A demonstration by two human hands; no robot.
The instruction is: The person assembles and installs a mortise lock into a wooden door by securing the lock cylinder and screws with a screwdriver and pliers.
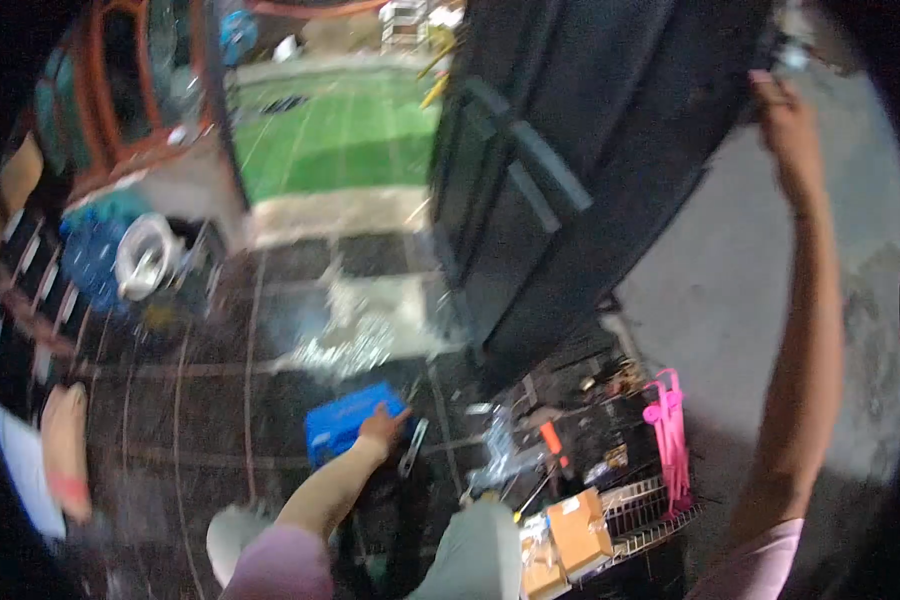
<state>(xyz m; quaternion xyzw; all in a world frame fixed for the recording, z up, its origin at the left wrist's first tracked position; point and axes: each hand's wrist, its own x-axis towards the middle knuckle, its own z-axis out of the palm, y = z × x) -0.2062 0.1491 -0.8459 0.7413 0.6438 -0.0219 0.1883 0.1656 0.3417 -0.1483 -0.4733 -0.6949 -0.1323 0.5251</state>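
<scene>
Left hand [382, 424] is down low, reaching onto the top edge of the blue box [342, 420] on the dark floor [220, 400]; the picture is too blurred to tell how far the fingers are open or whether they grip it. Right hand [782, 112] is way up high, arm stretched, resting against the top edge of the big black door [570, 170]; its grip is also unclear. Just right of the left hand lie scattered tools [515, 455], among them an orange-handled one. Below the right arm, pink hangers [670, 435] hang by a wire rack [645, 510] with 2 cardboard boxes [578, 532]. Far left of the left hand, a white bowl [145, 255] sits on blue material.
</scene>
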